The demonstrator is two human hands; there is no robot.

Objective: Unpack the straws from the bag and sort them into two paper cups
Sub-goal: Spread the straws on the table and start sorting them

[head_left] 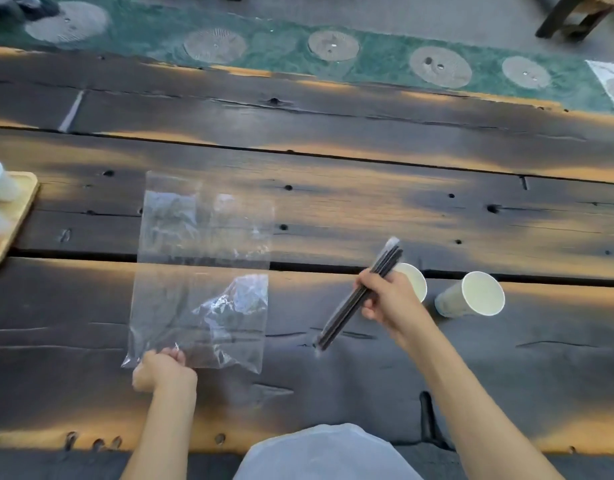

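Observation:
A clear plastic bag lies flat on the dark wooden table. My left hand pinches its near left corner. My right hand grips a bundle of black straws in clear wrapping, held slanted above the table, right of the bag. Two white paper cups stand upright to the right: one partly hidden behind my right hand, the other farther right. Both cups look empty.
A light wooden tray with white cups sits at the table's left edge. Beyond the table's far edge runs a green strip with round grey discs. Dark chair legs stand at top right.

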